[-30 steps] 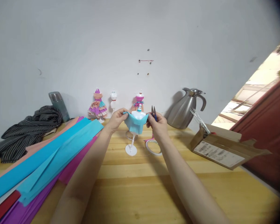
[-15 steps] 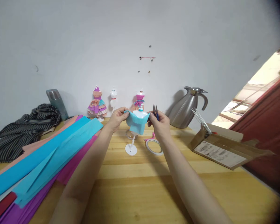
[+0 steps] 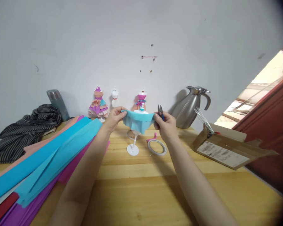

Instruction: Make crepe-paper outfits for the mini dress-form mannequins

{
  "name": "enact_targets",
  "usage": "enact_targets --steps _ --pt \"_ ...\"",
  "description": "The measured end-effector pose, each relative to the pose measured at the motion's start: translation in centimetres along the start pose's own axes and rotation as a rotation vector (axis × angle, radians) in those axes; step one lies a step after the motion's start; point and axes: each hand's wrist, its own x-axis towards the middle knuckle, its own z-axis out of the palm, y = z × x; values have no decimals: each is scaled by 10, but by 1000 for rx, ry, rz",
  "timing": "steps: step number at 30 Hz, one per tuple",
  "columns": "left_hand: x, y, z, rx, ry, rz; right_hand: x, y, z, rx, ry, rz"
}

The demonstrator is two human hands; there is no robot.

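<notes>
My left hand (image 3: 114, 118) pinches the left end of a piece of blue crepe paper (image 3: 138, 121). My right hand (image 3: 166, 125) pinches its right end and also holds small thread snips (image 3: 160, 110) with their blades pointing up. The paper is stretched flat between both hands in front of a small white mannequin stand (image 3: 133, 147) on the wooden table (image 3: 141, 188). Only the mannequin's pole and round base show below the paper, and a bit of its top above it.
Long sheets of blue, purple, pink and red crepe paper (image 3: 44, 160) lie at left. A roll of tape (image 3: 157, 147) lies by the stand. Dressed mannequins (image 3: 98, 105), a bare one (image 3: 114, 97), a steel jug (image 3: 190, 106), a flask (image 3: 54, 102), striped cloth (image 3: 25, 125) and a cardboard box (image 3: 224, 150) line the back and right.
The blue paper was wrapped round the mannequin's body; now my hands have moved apart and pulled it out flat and wide in front of it.
</notes>
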Motion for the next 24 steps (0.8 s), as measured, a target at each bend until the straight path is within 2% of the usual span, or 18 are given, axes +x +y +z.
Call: enact_targets --steps 7,10,12,17,24 --pt "-12 24 -16 40 18 -31 -7 -32 -16 39 -119 186" --pt "-20 34 -20 87 1 -47 -11 -45 -17 13 -152 218" --pt "-26 43 -21 134 -54 -72 -14 -51 -16 -25 -161 218" --pt "-39 66 -22 331 -286 -193 -22 -66 -16 -177 -192 153" --pt "-45 68 -28 371 -329 -284 -25 -76 -23 -309 -170 78"
